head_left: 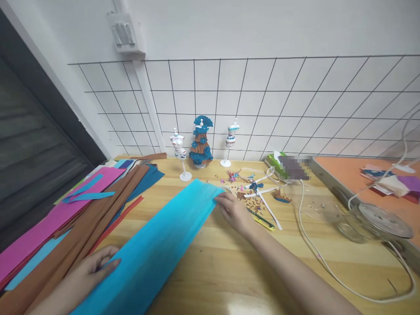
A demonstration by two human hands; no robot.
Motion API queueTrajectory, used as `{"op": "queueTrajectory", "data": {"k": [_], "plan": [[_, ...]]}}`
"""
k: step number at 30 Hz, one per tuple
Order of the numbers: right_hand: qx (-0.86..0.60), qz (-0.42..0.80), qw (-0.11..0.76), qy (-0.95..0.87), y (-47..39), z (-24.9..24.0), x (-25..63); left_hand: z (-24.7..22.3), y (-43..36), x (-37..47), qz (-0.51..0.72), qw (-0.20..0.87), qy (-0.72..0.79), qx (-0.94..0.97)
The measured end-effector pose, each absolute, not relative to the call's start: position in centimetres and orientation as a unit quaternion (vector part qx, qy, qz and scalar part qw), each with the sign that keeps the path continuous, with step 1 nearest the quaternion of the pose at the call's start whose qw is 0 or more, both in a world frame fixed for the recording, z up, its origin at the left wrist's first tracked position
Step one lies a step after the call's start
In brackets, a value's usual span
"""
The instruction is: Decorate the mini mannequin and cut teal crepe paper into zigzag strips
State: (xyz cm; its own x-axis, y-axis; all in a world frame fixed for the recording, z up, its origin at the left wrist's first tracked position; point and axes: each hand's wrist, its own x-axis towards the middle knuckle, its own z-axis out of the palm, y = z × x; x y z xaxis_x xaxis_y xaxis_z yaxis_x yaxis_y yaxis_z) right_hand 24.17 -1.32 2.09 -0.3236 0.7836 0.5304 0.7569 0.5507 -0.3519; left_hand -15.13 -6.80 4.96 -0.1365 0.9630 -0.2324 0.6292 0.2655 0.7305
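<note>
A long strip of blue paper lies flat on the wooden surface — it runs from near the person to the middle. The right hand pinches its far end with bent fingers, and the left hand presses its near edge with flat, loose fingers. Pink and brown paper strips lie just beside it on the left.

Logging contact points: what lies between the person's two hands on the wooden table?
In the head view, the long folded turquoise crepe paper strip spans it: the left hand rests at its near edge, the right hand holds its far corner.
</note>
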Motion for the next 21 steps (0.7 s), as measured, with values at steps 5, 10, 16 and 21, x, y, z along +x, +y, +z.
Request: {"op": "queueTrajectory", "data": {"k": [5,10,16,21], "plan": [[-0.442,0.098,0.336,-0.826,2.9,3.3,18.1,1.4,-9.5,-19.3,0.310,0.480,0.739,0.357],[-0.415,0.178,0.347,-0.822,6.3,6.2,12.9,3.5,-10.3,-17.9,0.400,0.448,0.750,0.277],[-0.434,0.276,0.381,-0.768,6.2,6.6,11.3,4.3,-7.6,-12.3,0.506,0.494,0.657,0.263],[-0.456,0.390,0.380,-0.704,2.1,2.7,12.2,3.0,-4.7,-9.3,0.553,0.588,0.573,0.142]]}}
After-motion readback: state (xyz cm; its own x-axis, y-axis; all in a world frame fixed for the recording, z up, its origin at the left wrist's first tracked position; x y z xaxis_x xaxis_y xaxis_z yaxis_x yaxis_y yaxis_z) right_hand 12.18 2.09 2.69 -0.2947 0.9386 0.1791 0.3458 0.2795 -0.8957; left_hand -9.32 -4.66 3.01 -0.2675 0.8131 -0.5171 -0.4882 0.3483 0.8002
